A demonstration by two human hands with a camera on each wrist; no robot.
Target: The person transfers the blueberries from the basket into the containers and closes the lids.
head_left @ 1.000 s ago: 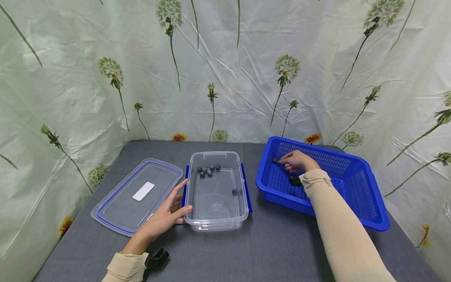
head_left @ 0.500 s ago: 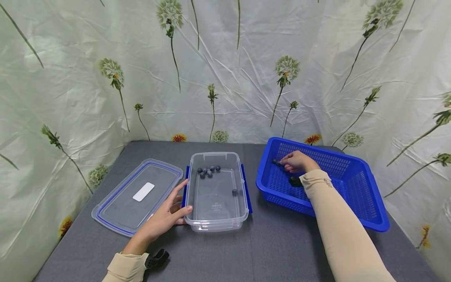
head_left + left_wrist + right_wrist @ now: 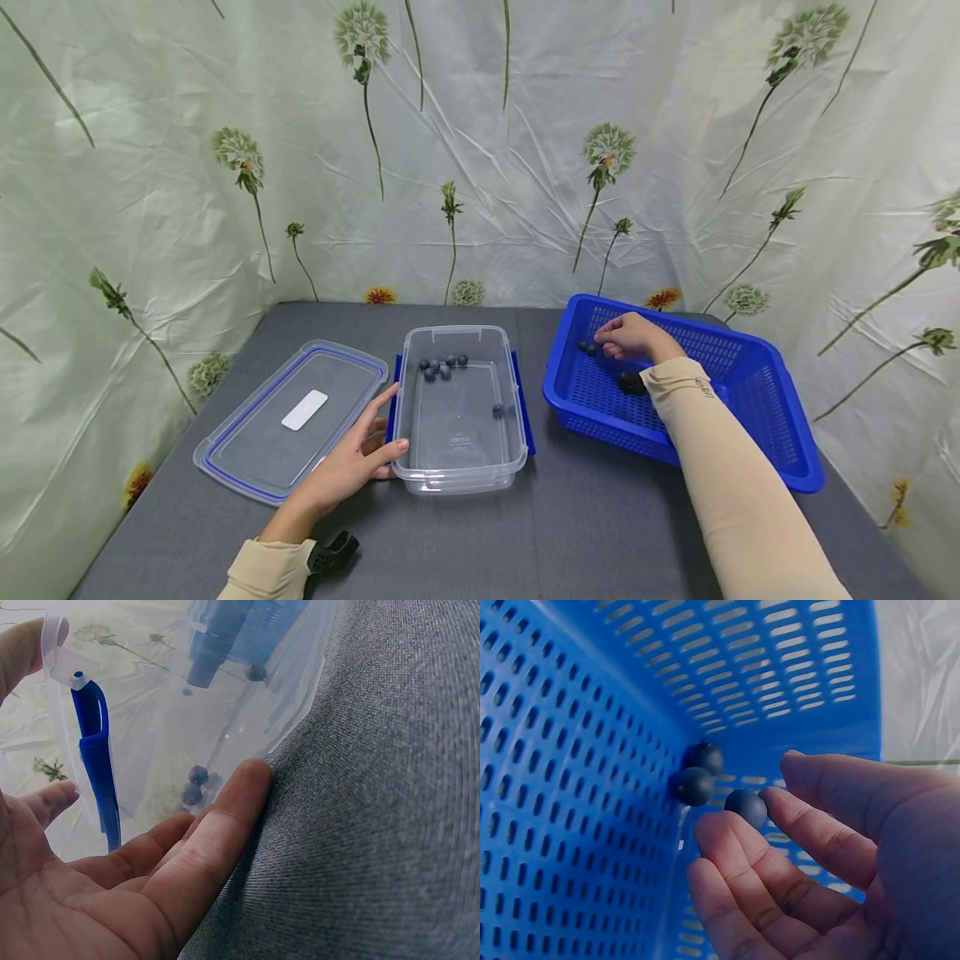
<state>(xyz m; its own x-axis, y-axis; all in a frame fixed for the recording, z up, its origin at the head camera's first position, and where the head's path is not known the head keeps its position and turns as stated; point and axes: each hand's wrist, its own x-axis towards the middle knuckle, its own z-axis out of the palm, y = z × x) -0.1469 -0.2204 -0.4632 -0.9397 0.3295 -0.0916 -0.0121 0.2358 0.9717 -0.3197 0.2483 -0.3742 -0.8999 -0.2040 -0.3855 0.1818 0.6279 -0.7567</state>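
My left hand (image 3: 347, 465) rests against the left side of a clear plastic food container (image 3: 457, 429), its fingers fairly straight along the wall and its thumb at the rim. Several blueberries (image 3: 446, 372) lie inside, mostly toward the far end, with one near the right wall. Over the left part of a blue basket (image 3: 600, 417) is my right hand (image 3: 636, 337). In the right wrist view its fingertips pinch a blueberry (image 3: 746, 808). Two other blueberries (image 3: 695, 786) sit in the basket just beyond those fingertips.
A clear lid (image 3: 258, 450) with a blue seal and a white label lies left of the container. Blue side latches (image 3: 523, 400) hang down at the container's sides. Grey cloth (image 3: 465, 550) covers the table, and a flowered curtain (image 3: 480, 150) hangs behind.
My right hand has risen slightly and shifted away from the two blueberries left in the basket, with one blueberry in its fingertips. The left hand stays against the container.
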